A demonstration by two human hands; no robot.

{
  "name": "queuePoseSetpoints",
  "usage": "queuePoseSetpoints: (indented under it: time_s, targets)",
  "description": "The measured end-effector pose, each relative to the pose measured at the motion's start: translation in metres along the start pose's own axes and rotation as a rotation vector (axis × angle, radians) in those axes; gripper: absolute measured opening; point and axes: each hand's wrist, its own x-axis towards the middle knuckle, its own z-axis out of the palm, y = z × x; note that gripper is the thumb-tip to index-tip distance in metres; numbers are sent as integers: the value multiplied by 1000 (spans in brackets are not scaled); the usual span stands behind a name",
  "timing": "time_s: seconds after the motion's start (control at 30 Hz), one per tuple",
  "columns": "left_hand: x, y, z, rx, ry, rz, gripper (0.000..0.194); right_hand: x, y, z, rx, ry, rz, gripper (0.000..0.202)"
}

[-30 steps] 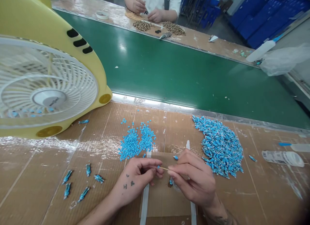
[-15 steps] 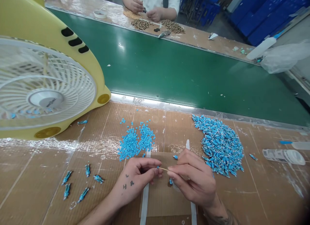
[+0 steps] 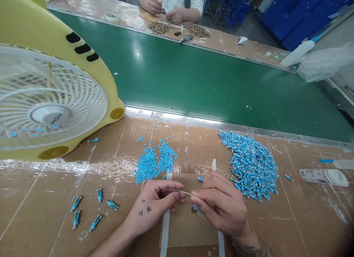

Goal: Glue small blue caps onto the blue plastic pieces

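My left hand [image 3: 159,201] is closed in a pinch, with a tiny blue ring [image 3: 179,190] at its thumb and index fingertips. My right hand [image 3: 222,203] grips a thin wooden toothpick [image 3: 186,193], whose tip touches the ring. Partly hidden by the right hand are a small blue figure [image 3: 200,179] and another blue piece [image 3: 195,207]. Both hands are over a board [image 3: 190,231] edged with white tape strips. Beyond the left hand lies a heap of blue rings [image 3: 149,163]; a large pile of blue figures [image 3: 253,165] is beyond the right.
A yellow fan [image 3: 110,80] stands at left, several blue figures [image 3: 95,223] lying before it. A clear bottle [image 3: 323,177] lies at right. Across the green conveyor belt [image 3: 177,76], a co-worker's hands [image 3: 175,15] are near piles of small parts [image 3: 196,29].
Specks on the green belt have shifted left relative to the table. My hands, the toothpick and the ring keep nearly the same position. The view has moved slightly.
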Motion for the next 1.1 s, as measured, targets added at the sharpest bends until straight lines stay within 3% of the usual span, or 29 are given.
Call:
queuePoseSetpoints:
  time_s: [0.57,0.9,1.1]
  targets:
    - [0,-2,-6,-54,-54,-13,20,0,-1,0,26,31,-8,8]
    - [2,-7,-6,-239,-129,-6,15,-5,0,-1,84,41,11,11]
    - [1,-6,-7,-193,-110,23,14,-5,-1,-3,102,39,20,11]
